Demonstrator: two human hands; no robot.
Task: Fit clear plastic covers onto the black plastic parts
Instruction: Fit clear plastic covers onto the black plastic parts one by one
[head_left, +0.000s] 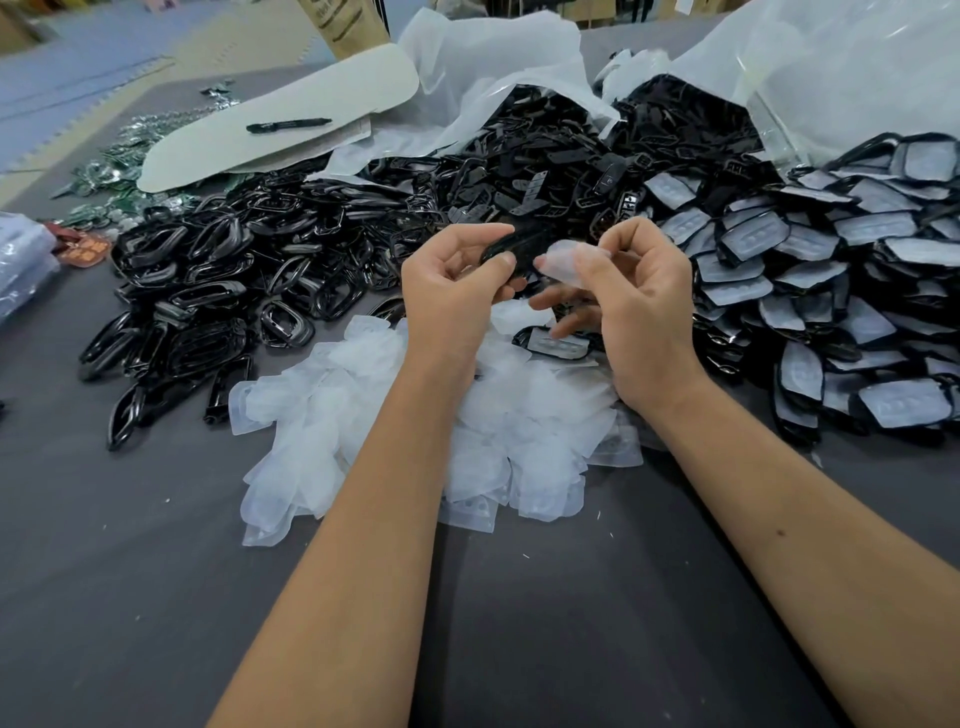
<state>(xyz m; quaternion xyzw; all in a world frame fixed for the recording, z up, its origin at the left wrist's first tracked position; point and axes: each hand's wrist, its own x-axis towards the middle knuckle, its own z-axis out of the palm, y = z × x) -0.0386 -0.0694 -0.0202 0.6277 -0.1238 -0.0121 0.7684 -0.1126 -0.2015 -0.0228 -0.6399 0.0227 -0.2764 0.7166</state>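
Observation:
My left hand (452, 283) grips a black plastic part (511, 247) between thumb and curled fingers, held above the table. My right hand (641, 296) pinches a clear plastic cover (563, 262) just right of that part, its edge close to the part's end. Under both hands lies a heap of loose clear covers (395, 415). One black part with a cover on it (553, 345) lies just below my right fingers.
A heap of black frames (208, 291) fills the left. Black parts spill from a plastic bag (540, 150) at the back. Covered parts (831, 291) are piled on the right. A black pen (288, 125) lies on a white board. The grey table (130, 571) extends in front.

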